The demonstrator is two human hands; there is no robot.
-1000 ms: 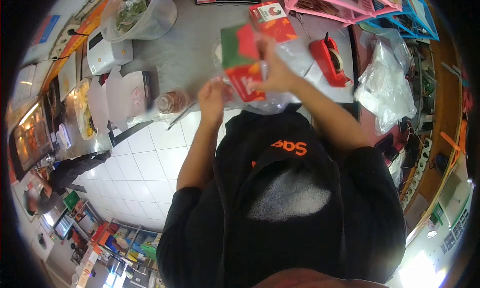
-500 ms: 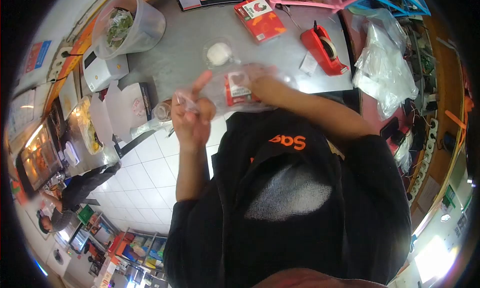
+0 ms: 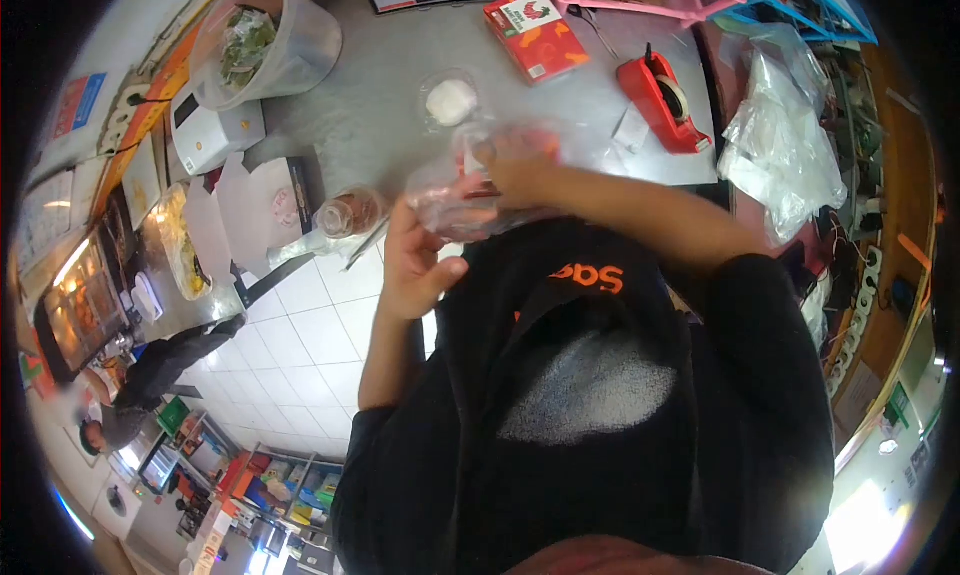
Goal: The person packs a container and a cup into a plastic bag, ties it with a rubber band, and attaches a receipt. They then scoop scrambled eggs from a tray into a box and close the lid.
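Note:
A crinkled clear plastic bag [image 3: 440,210] lies at the table's near edge, with a red and white packet [image 3: 482,165] in it, partly covered by my fingers and blurred. My right hand [image 3: 515,175] reaches in from the right and grips the bag around the packet. At the bag's left end is my left hand [image 3: 415,270], its fingers on the plastic and its thumb sticking out to the right. The plastic partly hides those fingertips. Just beyond the bag sits a clear container with a round white content [image 3: 450,103]. Left of my left hand lies a clear cup with brown content [image 3: 348,213].
A red printed box [image 3: 538,37] and a red tape dispenser [image 3: 664,105] stand at the back right. Plastic bags [image 3: 785,145] hang right. A tub [image 3: 315,50] of leaves, a white device [image 3: 215,130] and an open carton [image 3: 250,215] are left. Another person [image 3: 125,425] stands far left.
My left hand has come down from a raised, finger-up pose onto the bag's left end. My right hand has shifted slightly left over the packet, and the view has moved a little.

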